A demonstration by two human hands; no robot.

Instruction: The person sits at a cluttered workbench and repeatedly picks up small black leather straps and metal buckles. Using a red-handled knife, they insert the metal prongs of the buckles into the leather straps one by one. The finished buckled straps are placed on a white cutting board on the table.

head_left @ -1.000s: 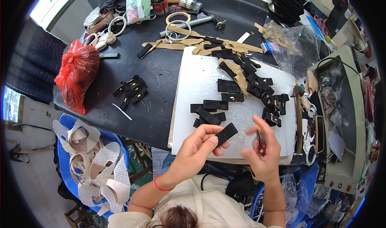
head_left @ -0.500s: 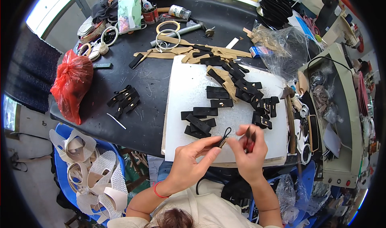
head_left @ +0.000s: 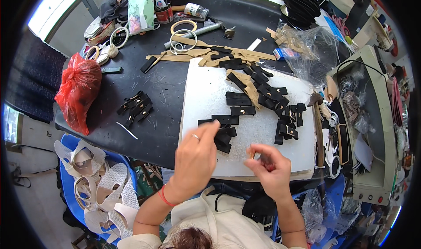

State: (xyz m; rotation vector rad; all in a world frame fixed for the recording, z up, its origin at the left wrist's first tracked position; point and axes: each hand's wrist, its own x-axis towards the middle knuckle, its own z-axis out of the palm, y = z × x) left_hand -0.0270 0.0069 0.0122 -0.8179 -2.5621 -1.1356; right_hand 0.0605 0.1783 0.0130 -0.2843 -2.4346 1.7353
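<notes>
My left hand point(head_left: 195, 154) reaches over a small pile of black elastic-looking strips point(head_left: 224, 139) on the white board point(head_left: 199, 89). Motion smears its fingertips, so whether it grips a strip cannot be told. Lower right, over the board's near edge, my right hand point(head_left: 272, 168) is closed. Thumb and forefinger meet at a small brownish piece point(head_left: 251, 154), too small to name. Curled inside the same hand is a red-handled tool point(head_left: 269, 166), mostly hidden by the fingers. More black strips with small gold fittings point(head_left: 287, 130) lie right of the pile.
Tan straps point(head_left: 188, 55) and tape rings point(head_left: 183, 27) lie beyond the board. To the left sit a red plastic bag point(head_left: 79, 93) and another cluster of black strips point(head_left: 135, 106). A blue basket point(head_left: 70, 187) holds pale sandal uppers point(head_left: 105, 189). A hammer point(head_left: 318, 130) lies along the board's right edge.
My left hand has moved forward and left, from holding a looped black strip to over the strip pile. My right hand has shifted slightly down; the tool's dark jaws no longer show.
</notes>
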